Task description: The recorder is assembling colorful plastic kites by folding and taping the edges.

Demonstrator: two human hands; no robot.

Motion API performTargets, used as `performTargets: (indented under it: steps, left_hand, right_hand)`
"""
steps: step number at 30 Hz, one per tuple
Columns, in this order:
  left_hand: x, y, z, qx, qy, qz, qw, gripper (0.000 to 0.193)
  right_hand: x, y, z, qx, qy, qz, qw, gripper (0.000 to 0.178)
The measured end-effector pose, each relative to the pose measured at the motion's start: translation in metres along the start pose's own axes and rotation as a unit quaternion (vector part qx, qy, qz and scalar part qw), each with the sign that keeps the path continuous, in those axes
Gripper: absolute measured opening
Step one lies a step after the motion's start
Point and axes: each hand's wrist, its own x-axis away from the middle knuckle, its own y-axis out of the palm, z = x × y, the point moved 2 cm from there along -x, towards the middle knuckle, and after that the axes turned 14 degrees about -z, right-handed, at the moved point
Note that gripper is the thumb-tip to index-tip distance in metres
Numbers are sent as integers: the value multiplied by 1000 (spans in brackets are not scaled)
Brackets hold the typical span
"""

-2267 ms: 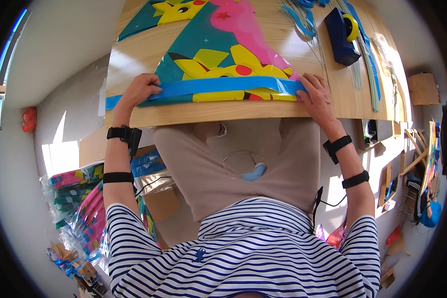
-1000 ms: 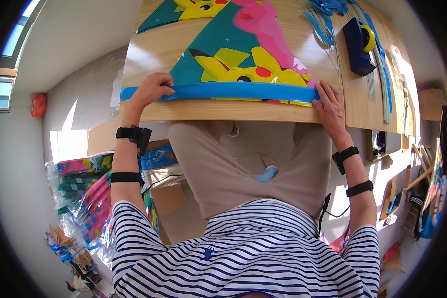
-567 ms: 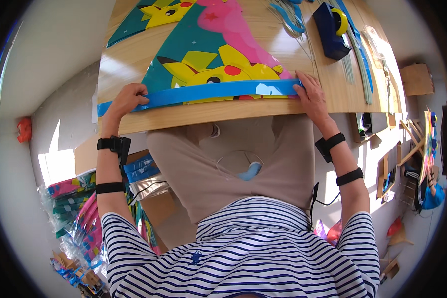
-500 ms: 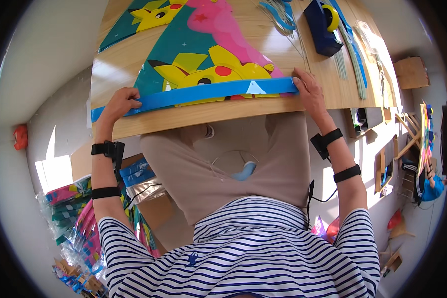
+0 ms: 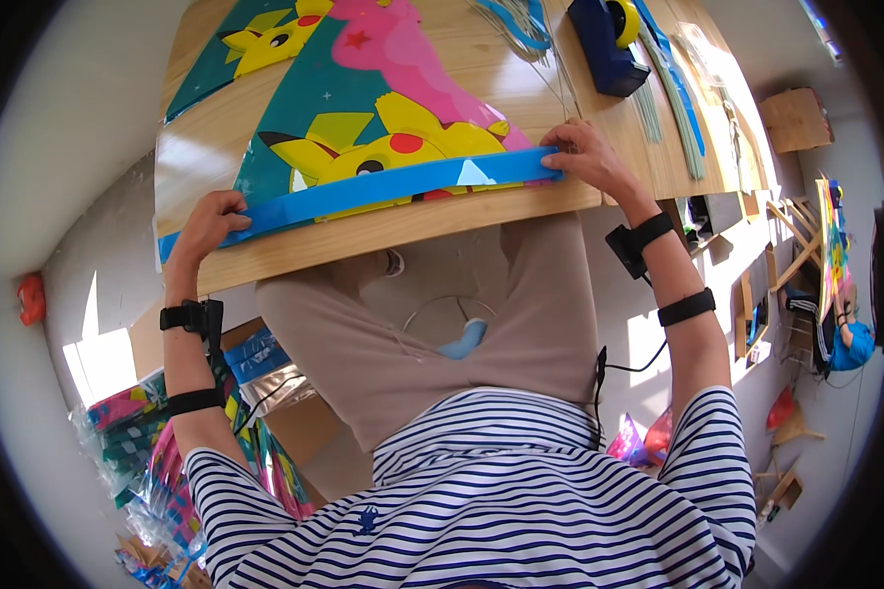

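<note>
While L hand point(image 5: 211, 224) is pinching the blue strip point(image 5: 383, 185), thumb & fingers closed tog. on it, R hand point(image 5: 581, 157) is clamping the strip's R end, thumb & forefinger meeting there. Blue strip is stretching b/w the two, fairly straight, & is lying across the lower part of the printed sheet point(image 5: 300, 128), covering part of its yellow cartoon figure. Beyond L hand, strip is running on to the table's L edge; a bright patch is showing on it nearer R hand.

Sheet is lying on the wooden table point(image 5: 462, 208), close to the near edge: teal on L, pink twd upper R, yellow figure at the bottom, a bit of print peeking out below the strip. A second sheet point(image 5: 255, 49), similar colours, is lying at far L, apart from the first.

Far R of the hands, a navy tape dispenser point(image 5: 599, 64) is holding a yellow roll point(image 5: 629, 27); pale thin rods point(image 5: 684, 137) are lying just beside it, w/ more blue strips point(image 5: 526, 41) on its other side.

Down L, a pile of colourful film point(image 5: 162, 432) is sitting nr the person's arm. Far R, another person point(image 5: 857, 346) in a blue top is showing, small, details unclear.
</note>
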Motion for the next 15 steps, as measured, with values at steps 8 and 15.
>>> performTargets:
  steps: [8, 15]
  left_hand:
    - [-1, -2, 1, 12, -22, -15, 1000, 16]
    - [-1, -5, 2, 15, -19, -20, 1000, 16]
  right_hand:
    - [-5, -2, 10, -9, -7, -20, 1000, 26]
    - [-7, 1, 6, 44, -5, -29, 999, 14]
